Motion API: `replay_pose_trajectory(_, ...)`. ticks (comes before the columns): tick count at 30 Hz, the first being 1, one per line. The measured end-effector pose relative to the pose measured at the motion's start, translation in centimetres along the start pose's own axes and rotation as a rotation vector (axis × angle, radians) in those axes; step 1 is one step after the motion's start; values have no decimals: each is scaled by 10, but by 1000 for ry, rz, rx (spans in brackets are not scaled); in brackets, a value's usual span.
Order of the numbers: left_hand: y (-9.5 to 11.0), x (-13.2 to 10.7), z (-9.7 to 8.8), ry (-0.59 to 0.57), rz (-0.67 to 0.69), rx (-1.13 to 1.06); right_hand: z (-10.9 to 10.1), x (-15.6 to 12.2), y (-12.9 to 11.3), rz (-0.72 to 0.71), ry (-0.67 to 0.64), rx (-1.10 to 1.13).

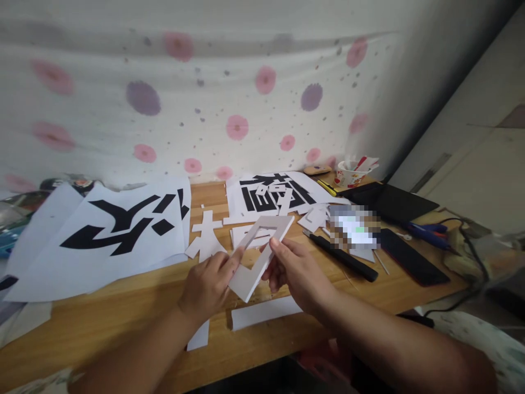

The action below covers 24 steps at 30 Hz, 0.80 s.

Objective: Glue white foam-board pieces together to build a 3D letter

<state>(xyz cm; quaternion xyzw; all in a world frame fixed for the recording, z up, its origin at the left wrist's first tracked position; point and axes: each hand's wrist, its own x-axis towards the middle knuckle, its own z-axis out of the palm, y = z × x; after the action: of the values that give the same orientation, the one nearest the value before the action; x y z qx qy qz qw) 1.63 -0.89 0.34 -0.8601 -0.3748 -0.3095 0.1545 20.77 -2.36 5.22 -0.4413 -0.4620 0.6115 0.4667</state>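
A white board piece [240, 282], cut as a slanted frame with an opening in its middle, is held raised and tilted above the table. My left hand [207, 284] grips its left edge with closed fingers. On the opposite side my right hand [299, 273] pinches it, thumb on top and fingers curled beneath. Behind it lie a white cut-out shape [210, 232] and other white cut pieces [314, 219]. A flat white strip [266, 313] rests on the table in front of the hands. Another strip [199, 336] lies partly under my left forearm.
Paper sheets with large black characters lie left [123, 224] and at the back [262, 200]. To the right are a black-handled pointed tool [344, 257], a black slab [412, 257], a blue-handled tool [430, 235] and a paper cup [350, 175]. A patterned curtain [205, 98] hangs behind.
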Motion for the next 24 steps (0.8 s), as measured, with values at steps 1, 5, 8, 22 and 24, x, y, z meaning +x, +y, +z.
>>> replay_pose_trajectory(1, 1, 0, 0, -15, -29, -8, 1, 2, 0, 4, 34, 6)
replay_pose_trajectory(5, 7, 2, -6, -53, -226, -138, -7, 8, -3, 11, 93, 0)
replay_pose_trajectory(8, 8, 4, -19, -129, -378, -383, -24, 5, -12, -33, 48, -62)
replay_pose_trajectory(22, 115, 64, -77, 89, -1017, -1871, -90, -38, -50, -296, -573, -298)
replay_pose_trajectory(24, 129, 63, -74, 101, -1009, -2043, -93, -42, -51, -281, -600, -278)
